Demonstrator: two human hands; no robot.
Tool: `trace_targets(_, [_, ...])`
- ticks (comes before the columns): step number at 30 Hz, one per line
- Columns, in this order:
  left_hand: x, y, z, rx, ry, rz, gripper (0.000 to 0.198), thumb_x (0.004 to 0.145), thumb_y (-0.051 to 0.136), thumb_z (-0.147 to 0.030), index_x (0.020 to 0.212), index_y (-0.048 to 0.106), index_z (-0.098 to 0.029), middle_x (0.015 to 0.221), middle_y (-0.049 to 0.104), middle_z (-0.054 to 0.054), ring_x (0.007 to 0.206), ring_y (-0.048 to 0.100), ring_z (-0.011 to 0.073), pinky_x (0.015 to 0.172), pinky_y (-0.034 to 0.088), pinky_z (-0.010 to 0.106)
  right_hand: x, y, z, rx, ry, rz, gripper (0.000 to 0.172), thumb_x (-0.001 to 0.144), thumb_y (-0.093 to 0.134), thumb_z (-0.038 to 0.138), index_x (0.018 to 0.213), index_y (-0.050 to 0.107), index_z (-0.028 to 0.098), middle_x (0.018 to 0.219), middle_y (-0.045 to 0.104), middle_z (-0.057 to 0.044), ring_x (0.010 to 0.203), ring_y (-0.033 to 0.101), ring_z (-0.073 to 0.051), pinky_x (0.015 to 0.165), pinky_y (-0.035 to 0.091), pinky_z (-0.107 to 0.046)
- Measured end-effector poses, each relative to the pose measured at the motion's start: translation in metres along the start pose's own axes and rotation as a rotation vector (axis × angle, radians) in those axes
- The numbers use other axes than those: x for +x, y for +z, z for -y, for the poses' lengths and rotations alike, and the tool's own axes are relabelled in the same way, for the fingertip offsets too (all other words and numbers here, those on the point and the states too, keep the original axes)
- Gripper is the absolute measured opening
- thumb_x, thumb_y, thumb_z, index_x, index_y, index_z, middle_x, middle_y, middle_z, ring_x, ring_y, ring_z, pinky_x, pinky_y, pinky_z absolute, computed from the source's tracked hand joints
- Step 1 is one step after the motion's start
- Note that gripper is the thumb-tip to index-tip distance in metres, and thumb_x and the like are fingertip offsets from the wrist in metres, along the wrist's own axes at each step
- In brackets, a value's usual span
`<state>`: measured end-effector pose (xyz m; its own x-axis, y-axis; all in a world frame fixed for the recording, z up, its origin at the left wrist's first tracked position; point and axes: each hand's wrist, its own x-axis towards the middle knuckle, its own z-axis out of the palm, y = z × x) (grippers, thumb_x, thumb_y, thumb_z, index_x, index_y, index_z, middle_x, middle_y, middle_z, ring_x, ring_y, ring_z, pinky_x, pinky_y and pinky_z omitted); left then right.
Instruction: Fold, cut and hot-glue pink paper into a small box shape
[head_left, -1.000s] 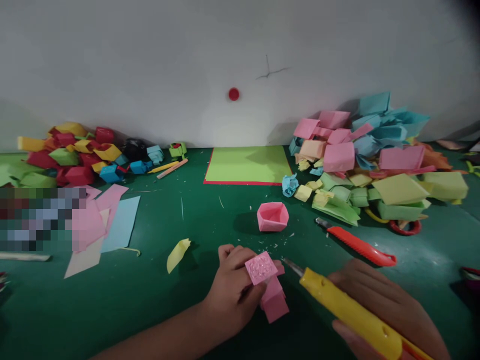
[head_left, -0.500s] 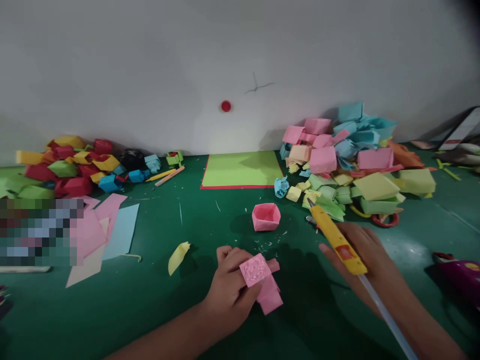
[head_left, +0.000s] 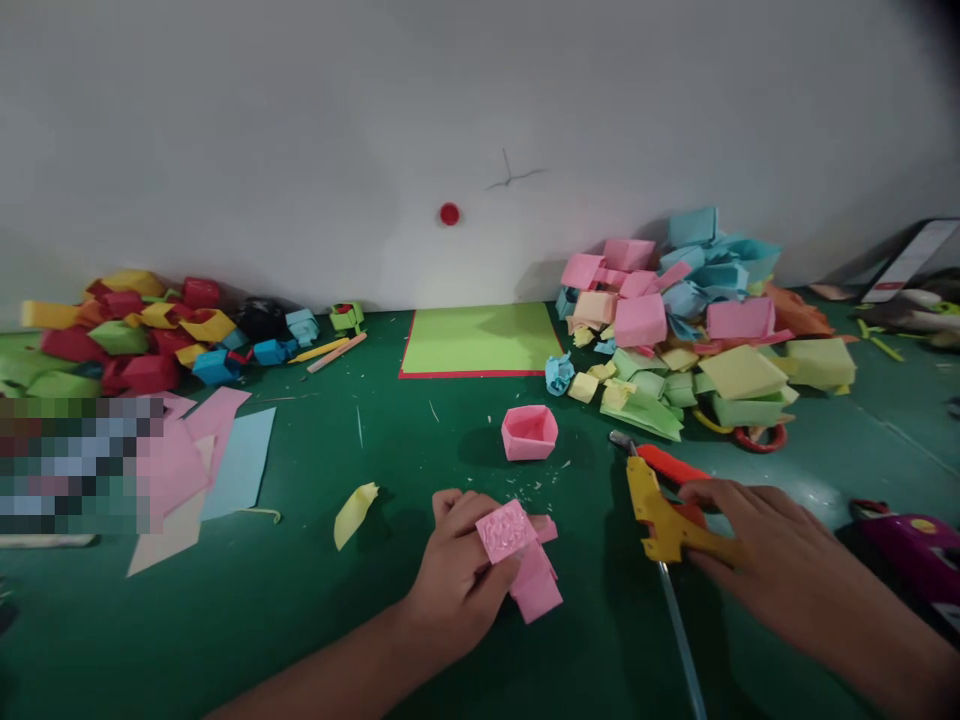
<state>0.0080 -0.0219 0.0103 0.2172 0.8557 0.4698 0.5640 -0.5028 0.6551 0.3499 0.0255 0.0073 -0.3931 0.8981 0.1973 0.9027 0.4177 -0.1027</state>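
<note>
In my left hand (head_left: pixel 465 560) I pinch a folded pink paper piece (head_left: pixel 536 580); its square top face carries a shiny squiggle of glue. Just beyond it, apart from the hand, a small open pink paper box (head_left: pixel 517 446) stands on the table. My right hand (head_left: pixel 757 530) is closed around the handle of a yellow glue gun (head_left: pixel 660 525), which lies on its side with a clear glue stick (head_left: pixel 679 630) trailing toward me. Behind the gun is a cutter with an orange-red handle (head_left: pixel 670 464). A pale yellow paper scrap (head_left: pixel 355 516) lies left of my left hand.
Folded paper pieces (head_left: pixel 739 320) pile up at the right back, with red-handled scissors (head_left: pixel 761 440) beside them. More coloured pieces (head_left: pixel 154 370) heap at the left. Loose sheets (head_left: pixel 244 460) lie in front of them. A lime card (head_left: pixel 480 338) lies against the wall.
My right hand has turned the glue gun onto its side and moved slightly right, uncovering the orange-red handle. My left hand keeps the pink paper piece almost in place.
</note>
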Motion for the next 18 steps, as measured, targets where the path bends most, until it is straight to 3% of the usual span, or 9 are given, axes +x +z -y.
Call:
trace_targets(5, [0.0, 0.0, 0.0, 0.026, -0.025, 0.02, 0.031, 0.102, 0.046, -0.023, 0.114, 0.075, -0.027, 0.081, 0.063, 0.002, 0.077, 0.055, 0.0166, 0.078, 0.041, 0.034, 0.01, -0.031, 0.014, -0.011, 0.039, -0.013, 0.03, 0.093, 0.056, 0.044, 0.117, 0.061, 0.027, 0.119, 0.072, -0.012, 0.108, 0.068, -0.035, 0.084, 0.052, -0.048])
trace_targets(8, [0.001, 0.0, -0.001, 0.011, -0.021, 0.011, 0.029, 0.101, 0.047, -0.021, 0.108, 0.075, -0.025, 0.08, 0.062, 0.001, 0.078, 0.056, 0.0162, 0.078, 0.04, 0.034, 0.033, -0.052, 0.04, 0.063, 0.022, -0.1, 0.03, 0.096, 0.053, 0.049, 0.112, 0.062, 0.026, 0.109, 0.073, -0.009, 0.099, 0.07, -0.03, 0.082, 0.053, -0.043])
trace_targets(10, [0.001, 0.0, 0.0, -0.006, -0.001, 0.004, 0.028, 0.101, 0.047, -0.021, 0.103, 0.075, -0.025, 0.08, 0.062, 0.001, 0.079, 0.056, 0.0164, 0.078, 0.039, 0.035, 0.056, -0.057, 0.059, 0.087, -0.041, -0.039, 0.023, 0.098, 0.051, 0.042, 0.11, 0.062, 0.027, 0.112, 0.072, -0.007, 0.103, 0.068, -0.028, 0.082, 0.053, -0.042])
trace_targets(12, [0.0, 0.002, 0.002, -0.011, 0.026, 0.009, 0.03, 0.102, 0.045, -0.023, 0.104, 0.075, -0.025, 0.081, 0.062, 0.002, 0.079, 0.055, 0.0167, 0.079, 0.038, 0.036, 0.083, -0.052, 0.076, 0.094, -0.119, 0.028, 0.024, 0.096, 0.054, 0.037, 0.114, 0.061, 0.025, 0.115, 0.072, -0.008, 0.106, 0.066, -0.029, 0.085, 0.054, -0.043])
trace_targets(15, [-0.003, 0.004, 0.005, -0.009, 0.053, 0.014, 0.033, 0.105, 0.041, -0.025, 0.112, 0.073, -0.027, 0.083, 0.063, 0.002, 0.079, 0.054, 0.0172, 0.08, 0.035, 0.038, 0.117, -0.032, 0.095, 0.1, -0.248, 0.086, 0.055, 0.09, 0.061, 0.033, 0.142, 0.048, 0.02, 0.138, 0.063, -0.013, 0.126, 0.057, -0.034, 0.102, 0.048, -0.051])
trace_targets(18, [-0.005, 0.006, 0.008, -0.023, 0.062, 0.038, 0.033, 0.105, 0.042, -0.023, 0.122, 0.07, -0.029, 0.085, 0.063, 0.002, 0.081, 0.055, 0.0168, 0.083, 0.033, 0.038, 0.135, -0.015, 0.107, 0.101, -0.253, 0.127, 0.068, 0.089, 0.062, 0.03, 0.151, 0.039, 0.016, 0.142, 0.06, -0.016, 0.129, 0.055, -0.035, 0.105, 0.046, -0.052])
